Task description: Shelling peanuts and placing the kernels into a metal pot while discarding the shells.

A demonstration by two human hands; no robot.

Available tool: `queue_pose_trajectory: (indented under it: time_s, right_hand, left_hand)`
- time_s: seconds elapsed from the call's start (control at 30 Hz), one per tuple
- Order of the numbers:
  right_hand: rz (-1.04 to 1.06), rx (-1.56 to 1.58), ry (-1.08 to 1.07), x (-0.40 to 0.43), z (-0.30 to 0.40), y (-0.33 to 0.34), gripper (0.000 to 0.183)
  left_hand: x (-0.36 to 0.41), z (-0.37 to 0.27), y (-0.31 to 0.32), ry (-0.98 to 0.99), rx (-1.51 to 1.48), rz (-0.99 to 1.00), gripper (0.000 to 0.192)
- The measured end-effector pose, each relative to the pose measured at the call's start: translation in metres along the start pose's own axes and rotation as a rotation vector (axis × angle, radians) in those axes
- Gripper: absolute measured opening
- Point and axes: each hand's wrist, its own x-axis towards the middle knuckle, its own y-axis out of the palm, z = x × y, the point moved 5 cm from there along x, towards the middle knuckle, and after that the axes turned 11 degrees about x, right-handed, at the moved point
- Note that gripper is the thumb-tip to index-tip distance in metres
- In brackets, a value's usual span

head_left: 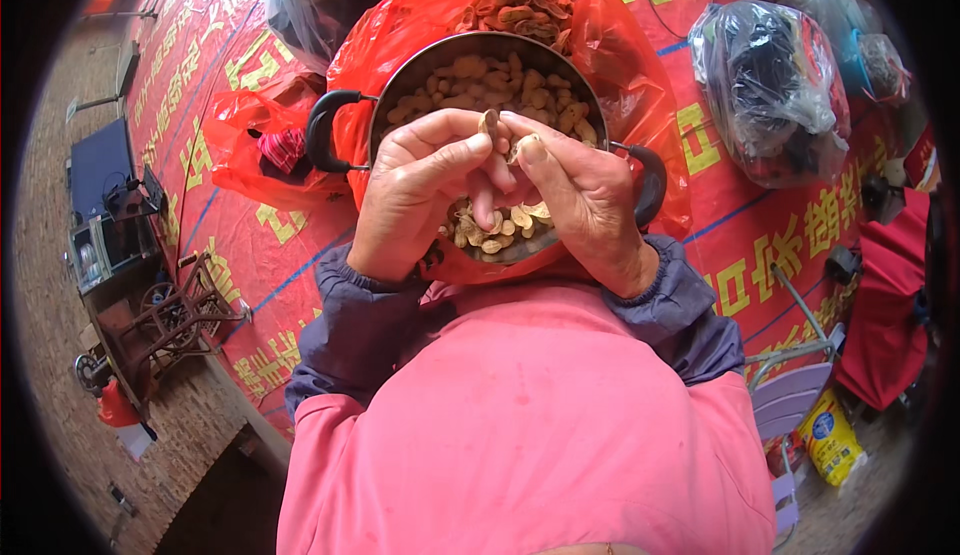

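Both my hands meet over a metal pot (384, 109) with black handles. My left hand (431, 180) pinches a piece of peanut shell (489, 124) between thumb and forefinger. Between the thumb and forefinger of my right hand (577, 187) is another peanut piece (525, 142), partly covered by the fingertips. Unshelled peanuts (487, 82) fill the far part of the pot, and more peanuts (510, 232) show at its near side below my fingers. The pot rests on a red plastic bag (630, 82), where a heap of broken shells (525, 11) lies beyond the rim.
A smaller red bag (240, 135) with checked cloth lies left of the pot. Clear plastic bags hold dark items at the right (772, 90) and upper left (300, 15). A red sheet with yellow characters (300, 255) spreads beneath. A folding chair (791, 397) stands at the lower right.
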Motion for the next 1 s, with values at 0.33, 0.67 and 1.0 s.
queue_pose_trajectory:
  time_s: [0.33, 0.67, 1.0]
  right_hand:
    - [0.145, -0.704, -0.375, 0.002, 0.029, 0.003, 0.033]
    - [0.102, 0.122, 0.214, -0.003, 0.016, 0.008, 0.035]
    - [0.009, 0.086, 0.144, 0.002, 0.008, 0.005, 0.045]
  left_hand:
    - [-0.015, -0.012, -0.011, 0.228, 0.332, -0.234, 0.021]
    - [-0.01, -0.009, 0.002, 0.072, 0.031, -0.041, 0.02]
    - [0.009, -0.035, 0.013, 0.137, 0.146, -0.06, 0.011]
